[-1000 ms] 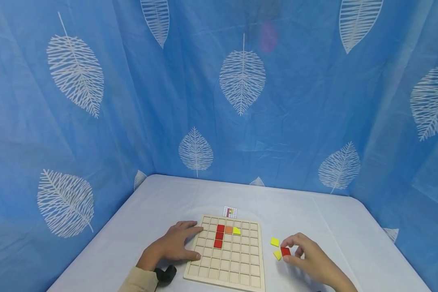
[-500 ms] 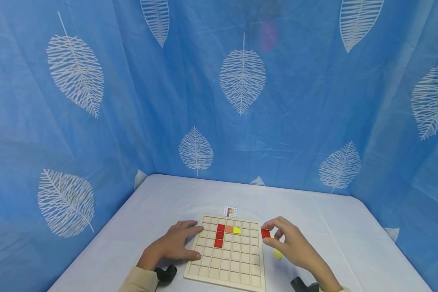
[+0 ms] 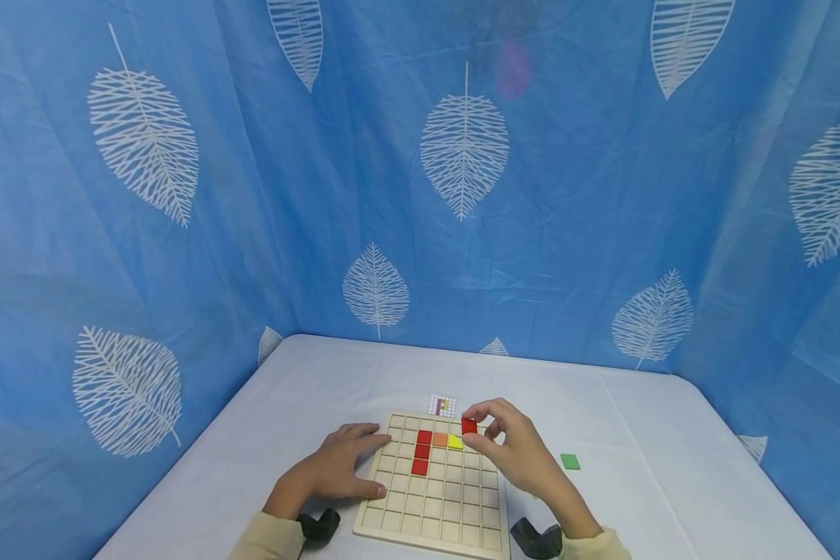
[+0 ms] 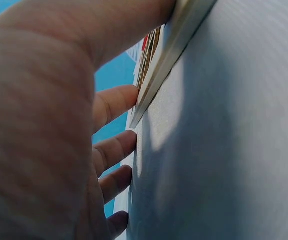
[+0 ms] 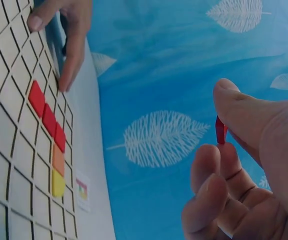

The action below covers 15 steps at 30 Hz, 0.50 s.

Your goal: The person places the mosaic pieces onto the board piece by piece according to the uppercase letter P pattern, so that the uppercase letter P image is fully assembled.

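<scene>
A pale wooden grid board (image 3: pixel 442 509) lies on the table. Set in its cells are a column of three red square tiles (image 3: pixel 421 453), an orange tile (image 3: pixel 440 440) and a yellow tile (image 3: pixel 455 442) with one cut or rounded corner. My right hand (image 3: pixel 514 451) pinches another red tile (image 3: pixel 469 426) between thumb and fingers, above the board's far right part; the right wrist view shows that red tile (image 5: pixel 221 131) edge-on, apart from the board. At the board's left edge rests my left hand (image 3: pixel 343 463), thumb and index touching the rim, fingers spread and fairly straight.
Behind the board lies a small printed pattern card (image 3: pixel 442 405). A green tile (image 3: pixel 570 461) lies to the right, and a sliver of yellow shows beneath the right forearm. Blue leaf-print cloth (image 3: pixel 532 272) encloses the white table (image 3: pixel 308 389).
My right hand has carried the red tile left and away from me, from beside the loose yellow tiles to over the board. The green tile has come into view. My left hand stays put.
</scene>
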Each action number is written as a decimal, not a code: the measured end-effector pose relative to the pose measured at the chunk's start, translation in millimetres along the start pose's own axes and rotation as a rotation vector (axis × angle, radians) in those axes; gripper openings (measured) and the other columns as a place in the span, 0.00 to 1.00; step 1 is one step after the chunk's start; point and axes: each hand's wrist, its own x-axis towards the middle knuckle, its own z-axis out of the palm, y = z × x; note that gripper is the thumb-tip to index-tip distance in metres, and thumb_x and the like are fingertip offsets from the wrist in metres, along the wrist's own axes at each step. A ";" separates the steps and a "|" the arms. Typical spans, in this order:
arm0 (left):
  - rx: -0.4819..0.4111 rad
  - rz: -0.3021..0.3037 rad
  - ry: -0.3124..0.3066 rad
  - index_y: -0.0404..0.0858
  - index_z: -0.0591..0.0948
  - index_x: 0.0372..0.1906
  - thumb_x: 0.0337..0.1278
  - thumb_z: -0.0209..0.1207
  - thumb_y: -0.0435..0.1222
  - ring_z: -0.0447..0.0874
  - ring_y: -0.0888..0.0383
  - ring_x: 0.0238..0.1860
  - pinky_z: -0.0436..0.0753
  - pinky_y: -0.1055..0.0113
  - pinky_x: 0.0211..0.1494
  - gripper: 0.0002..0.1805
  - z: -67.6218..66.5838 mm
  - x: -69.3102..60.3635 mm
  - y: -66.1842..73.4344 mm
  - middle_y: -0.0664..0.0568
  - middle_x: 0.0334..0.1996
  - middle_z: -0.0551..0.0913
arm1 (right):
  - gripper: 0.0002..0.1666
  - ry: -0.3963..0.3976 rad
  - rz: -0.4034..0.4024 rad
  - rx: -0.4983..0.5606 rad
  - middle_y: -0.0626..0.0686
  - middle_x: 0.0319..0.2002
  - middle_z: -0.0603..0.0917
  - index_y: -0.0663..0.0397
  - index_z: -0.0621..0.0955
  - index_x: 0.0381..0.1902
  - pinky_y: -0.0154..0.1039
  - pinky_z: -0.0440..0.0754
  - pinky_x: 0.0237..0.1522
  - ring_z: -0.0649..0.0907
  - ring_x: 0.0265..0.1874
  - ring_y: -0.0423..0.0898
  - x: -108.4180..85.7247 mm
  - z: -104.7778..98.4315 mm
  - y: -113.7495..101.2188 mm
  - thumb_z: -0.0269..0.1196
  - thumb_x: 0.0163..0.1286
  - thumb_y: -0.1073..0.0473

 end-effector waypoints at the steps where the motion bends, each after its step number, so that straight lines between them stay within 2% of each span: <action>1: 0.000 0.000 0.000 0.54 0.69 0.74 0.45 0.65 0.69 0.58 0.41 0.76 0.60 0.32 0.71 0.49 0.1 0.1 -0.2 0.46 0.76 0.64 | 0.16 -0.005 0.002 0.012 0.47 0.45 0.80 0.41 0.82 0.49 0.32 0.79 0.30 0.78 0.32 0.40 1.1 3.3 -0.8 0.72 0.63 0.55; 10: 0.015 -0.002 0.003 0.54 0.70 0.73 0.45 0.65 0.69 0.58 0.41 0.76 0.61 0.33 0.71 0.49 0.2 0.0 0.5 0.46 0.75 0.64 | 0.17 -0.042 -0.001 0.120 0.50 0.46 0.79 0.45 0.81 0.52 0.33 0.80 0.30 0.79 0.33 0.41 8.6 33.2 -0.4 0.69 0.66 0.53; 15: 0.011 -0.004 0.001 0.54 0.70 0.73 0.44 0.65 0.69 0.59 0.41 0.76 0.61 0.32 0.71 0.49 -0.6 0.0 1.3 0.46 0.75 0.64 | 0.18 -0.057 0.023 0.182 0.51 0.48 0.78 0.45 0.80 0.54 0.33 0.79 0.29 0.79 0.32 0.42 9.3 47.5 1.9 0.67 0.69 0.51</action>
